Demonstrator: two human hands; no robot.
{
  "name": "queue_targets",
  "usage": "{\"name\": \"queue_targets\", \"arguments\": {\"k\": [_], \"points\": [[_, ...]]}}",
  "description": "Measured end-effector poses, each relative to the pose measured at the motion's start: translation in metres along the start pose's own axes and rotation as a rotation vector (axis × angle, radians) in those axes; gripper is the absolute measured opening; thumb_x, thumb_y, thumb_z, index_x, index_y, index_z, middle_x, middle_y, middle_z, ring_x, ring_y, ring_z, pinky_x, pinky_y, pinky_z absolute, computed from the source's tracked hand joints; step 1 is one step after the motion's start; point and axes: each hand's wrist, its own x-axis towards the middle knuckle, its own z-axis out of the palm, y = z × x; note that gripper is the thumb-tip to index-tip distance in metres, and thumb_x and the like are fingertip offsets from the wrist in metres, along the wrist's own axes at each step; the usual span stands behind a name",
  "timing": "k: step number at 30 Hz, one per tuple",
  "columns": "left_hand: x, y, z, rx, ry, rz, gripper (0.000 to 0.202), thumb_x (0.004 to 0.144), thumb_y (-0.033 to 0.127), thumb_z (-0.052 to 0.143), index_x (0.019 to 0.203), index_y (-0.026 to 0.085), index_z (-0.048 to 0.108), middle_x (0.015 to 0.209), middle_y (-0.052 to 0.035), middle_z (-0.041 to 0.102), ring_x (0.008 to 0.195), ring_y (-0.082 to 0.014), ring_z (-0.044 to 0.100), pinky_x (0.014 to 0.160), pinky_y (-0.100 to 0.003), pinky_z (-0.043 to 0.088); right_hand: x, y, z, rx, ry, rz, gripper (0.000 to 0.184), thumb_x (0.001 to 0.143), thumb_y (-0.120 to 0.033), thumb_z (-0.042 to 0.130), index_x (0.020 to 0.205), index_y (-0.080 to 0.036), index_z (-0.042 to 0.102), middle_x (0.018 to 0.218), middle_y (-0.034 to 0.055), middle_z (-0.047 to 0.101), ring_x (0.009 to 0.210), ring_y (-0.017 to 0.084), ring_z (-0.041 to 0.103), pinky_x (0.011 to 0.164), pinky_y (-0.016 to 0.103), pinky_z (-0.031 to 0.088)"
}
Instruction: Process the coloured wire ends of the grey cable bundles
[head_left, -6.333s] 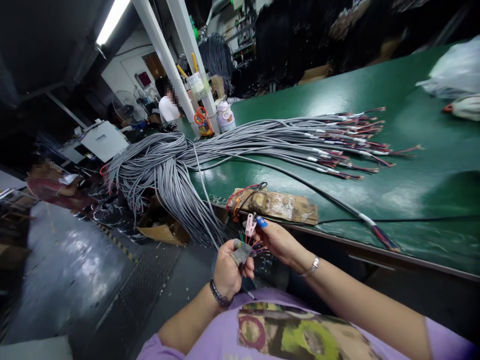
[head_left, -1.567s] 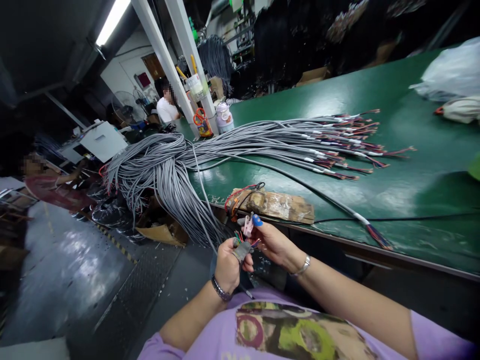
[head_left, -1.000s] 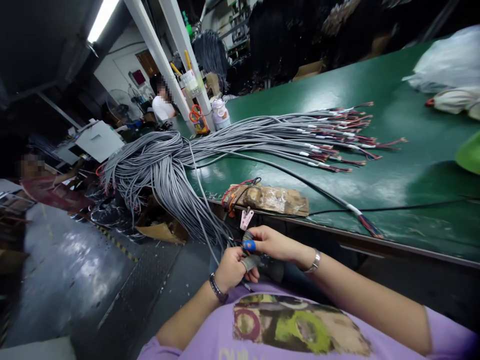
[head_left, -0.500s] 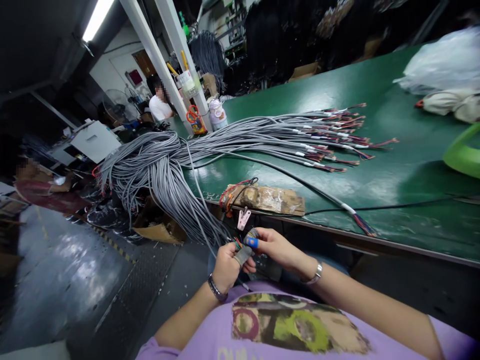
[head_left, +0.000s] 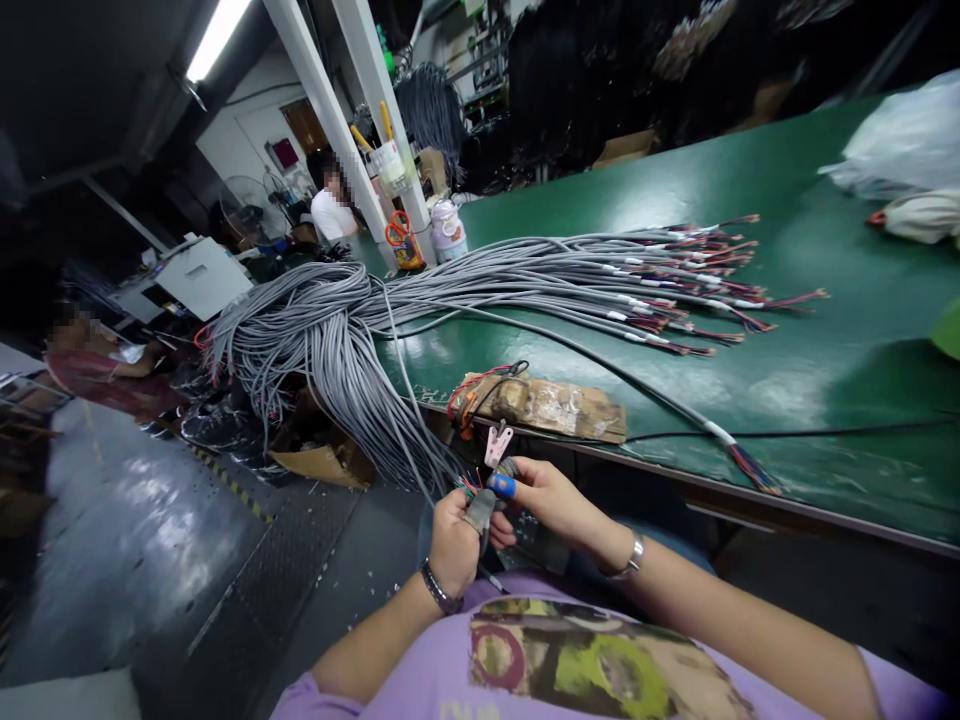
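In front of my body, my left hand (head_left: 456,545) is closed around the end of a grey cable, with wrapped fingertips. Thin coloured wires (head_left: 470,486), red and green among them, stick up from its grip. My right hand (head_left: 551,503) meets it, thumb and finger pinched at these wires; blue tape covers the thumb. The exact pinch point is hidden by the fingers. Just above the hands, a pink clip (head_left: 497,445) stands at the table edge beside a worn wooden block (head_left: 574,407). One separate grey cable (head_left: 637,382) lies to the right, its coloured wires spread.
A large bundle of grey cables (head_left: 480,275) lies across the green table (head_left: 847,400) and hangs over its near edge. A purple bottle (head_left: 448,232) and orange-handled scissors (head_left: 397,228) stand by the posts. Plastic bags (head_left: 907,140) lie far right. Two people sit at left.
The view has swung slightly left, so the table things appear further right. Both hands stay together at the wires, and more of the thin wire ends show above the left fingers.
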Motion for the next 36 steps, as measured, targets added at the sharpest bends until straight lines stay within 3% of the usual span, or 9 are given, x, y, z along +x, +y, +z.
{"name": "queue_targets", "arguments": {"k": [5,10,16,26,36], "points": [[0.002,0.005,-0.004,-0.073,0.065,0.008,0.041,0.067,0.053,0.069,0.069,0.015,0.054,0.045,0.002,0.057,0.033,-0.0081,0.049,0.035,-0.017,0.035,0.001,0.008,-0.013,0.114,0.015,0.037,0.042,0.067,-0.055,0.07,0.059,-0.017,0.053,0.05,-0.0041,0.048,0.048,0.008,0.038,0.05,0.024,0.032],[0.001,0.014,-0.006,-0.102,0.032,0.009,0.04,0.065,0.052,0.069,0.068,0.015,0.055,0.042,0.0026,0.054,0.031,-0.0077,0.045,0.033,-0.017,0.033,0.012,0.013,-0.025,0.346,0.154,0.145,0.042,0.071,-0.059,0.064,0.07,-0.017,0.061,0.06,-0.0005,0.055,0.051,0.01,0.044,0.052,0.025,0.042],[0.003,0.022,0.005,-0.103,-0.056,-0.001,0.039,0.064,0.051,0.069,0.067,0.014,0.056,0.041,0.0016,0.055,0.03,-0.0076,0.044,0.032,-0.018,0.033,0.027,-0.002,-0.014,0.456,0.059,0.147,0.043,0.069,-0.058,0.067,0.079,-0.016,0.067,0.065,0.002,0.058,0.057,0.011,0.05,0.055,0.024,0.046],[0.008,0.019,0.01,-0.044,-0.078,-0.063,0.04,0.062,0.052,0.07,0.064,0.014,0.055,0.041,0.002,0.054,0.03,-0.0071,0.044,0.032,-0.018,0.034,0.032,0.003,-0.006,0.507,0.168,0.078,0.038,0.068,-0.053,0.071,0.079,-0.017,0.07,0.065,0.0014,0.06,0.061,0.012,0.051,0.06,0.025,0.043],[0.002,0.013,0.001,-0.039,-0.061,-0.001,0.038,0.067,0.051,0.067,0.068,0.014,0.057,0.042,0.002,0.055,0.03,-0.0075,0.044,0.032,-0.018,0.035,0.018,0.002,-0.011,0.535,0.029,0.213,0.04,0.072,-0.056,0.066,0.074,-0.016,0.064,0.068,0.0025,0.06,0.057,0.011,0.054,0.055,0.024,0.046]]}}
